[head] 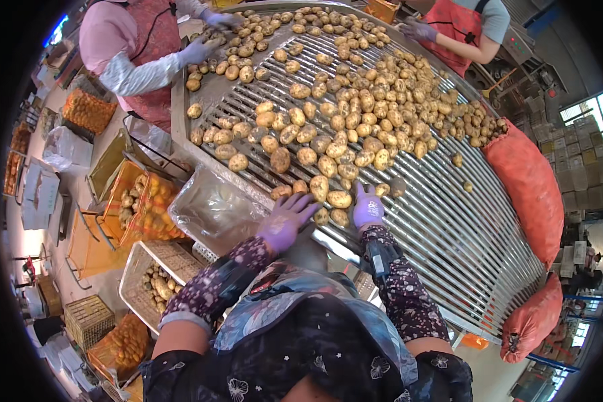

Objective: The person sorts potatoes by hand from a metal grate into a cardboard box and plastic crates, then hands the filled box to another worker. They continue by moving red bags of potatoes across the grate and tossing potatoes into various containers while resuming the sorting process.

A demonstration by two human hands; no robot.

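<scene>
My left hand [286,221], in a purple glove, is at the near edge of a slatted metal sorting table [434,226]. Its fingers are spread, and their tips are close beside a potato [319,187] and a smaller potato [321,216]; whether they touch is unclear. My right hand [368,207], gloved the same way, lies on the bars with fingers pointing away and nothing visibly held. Between my hands sit a light potato [339,199] and another potato [339,217]. A dark potato [397,186] rests right of my right hand. Many more potatoes [367,118] cover the table beyond.
A plastic-lined bin [216,203] adjoins the table's left edge, near an orange mesh bag of potatoes [148,206] and a white crate [135,266]. Red sacks [527,186] hang along the right. Two co-workers [151,55] [457,30] stand across the table, gloved hands near potatoes.
</scene>
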